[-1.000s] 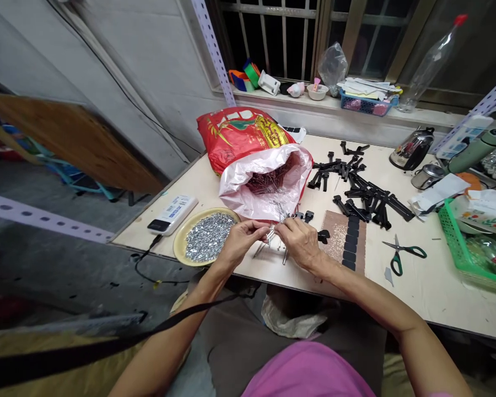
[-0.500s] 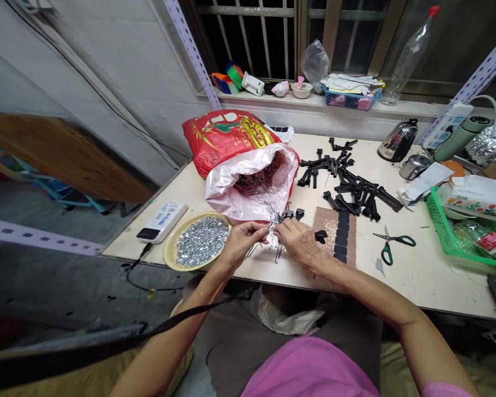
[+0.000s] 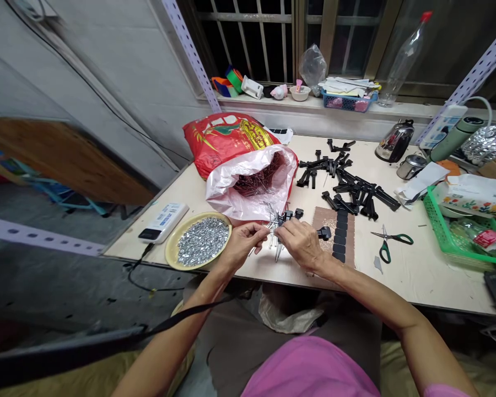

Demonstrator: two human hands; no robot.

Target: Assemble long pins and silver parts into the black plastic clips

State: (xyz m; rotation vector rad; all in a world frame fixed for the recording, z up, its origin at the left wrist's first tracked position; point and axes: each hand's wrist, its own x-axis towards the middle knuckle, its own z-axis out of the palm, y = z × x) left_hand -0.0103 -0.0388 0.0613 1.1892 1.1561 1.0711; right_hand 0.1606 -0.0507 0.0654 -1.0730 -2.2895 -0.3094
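Close together at the table's front edge, both my hands work with closed fingers. My left hand [image 3: 248, 242] pinches the end of what looks like a thin metal pin, its fingertips partly hiding it. My right hand [image 3: 301, 242] is closed around a black plastic piece [image 3: 324, 233] whose square head sticks out to the right; the rest is covered by the hand. Loose silvery metal pins [image 3: 271, 216] lie behind and under the fingers. Beside them are a few black pieces [image 3: 298, 213]. A yellow bowl [image 3: 170, 256] of small metal parts [image 3: 202, 241] stands left of my left hand.
An open red bag [image 3: 227, 140] full of thin rods lies behind my hands. Black pieces [image 3: 357, 187] are heaped at right, behind a brown mat [image 3: 323, 220] with a black strip. Scissors [image 3: 386, 240], a green basket [image 3: 442, 231] and a white device [image 3: 165, 220] are also there.
The black piece's head has shifted slightly right and shows more beyond my right hand. My two hands' fingertips are a little farther apart. The view has moved slightly.
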